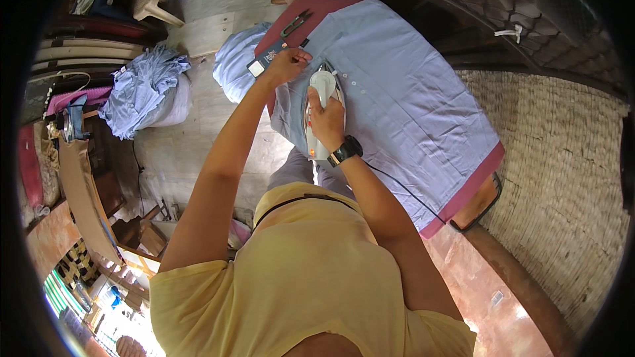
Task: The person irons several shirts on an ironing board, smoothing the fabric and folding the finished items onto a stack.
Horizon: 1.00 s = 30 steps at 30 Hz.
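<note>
A light-blue shirt (403, 92) with small white buttons lies spread over an ironing board with a maroon cover (281, 20). My right hand (329, 119) is closed round the handle of a white-and-grey clothes iron (323, 84), which rests on the shirt, tip pointing away from me. A small orange light glows at its heel. Left of the iron, my left hand (291, 64) is low over the shirt's edge, fingers curled together; what they pinch, if anything, is hidden. Beside it is a dark-blue card tag (264, 61). Dark-green thread snips (296, 23) lie beyond on the cover.
The iron's black cord (407, 192) runs off the board's near right edge. More light-blue cloth (241, 59) bulges beside the board's left edge. A heap of blue garments (145, 86) sits further left, near a plastic chair (155, 0). A metal lattice (489, 0) stands beyond the board.
</note>
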Available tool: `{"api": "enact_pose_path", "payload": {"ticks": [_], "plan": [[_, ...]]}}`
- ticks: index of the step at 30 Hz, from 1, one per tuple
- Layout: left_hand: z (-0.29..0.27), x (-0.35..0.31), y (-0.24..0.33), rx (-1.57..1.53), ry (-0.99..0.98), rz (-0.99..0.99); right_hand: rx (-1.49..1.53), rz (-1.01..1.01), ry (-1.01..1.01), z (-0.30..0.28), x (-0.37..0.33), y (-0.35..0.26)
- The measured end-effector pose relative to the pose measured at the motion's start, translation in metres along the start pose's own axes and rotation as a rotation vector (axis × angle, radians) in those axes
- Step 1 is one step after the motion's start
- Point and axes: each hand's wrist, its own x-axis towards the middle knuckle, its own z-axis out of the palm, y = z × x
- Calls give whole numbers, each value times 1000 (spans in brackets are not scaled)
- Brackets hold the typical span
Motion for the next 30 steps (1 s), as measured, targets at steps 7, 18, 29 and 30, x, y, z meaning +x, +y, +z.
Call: {"api": "enact_pose_path", "payload": {"ticks": [7,18,29,30], "plan": [[9,-7,12,92,107,6,-23,469,-240,-31,2,-26],[61,-38,38,656,619,580,-623,308,-380,-247,-1,-12],[59,-14,11,478,510,378,-662,112,-408,-257,3,10],[58,-12,11,440,516,395,-666,103,-415,-258,2,14]]}}
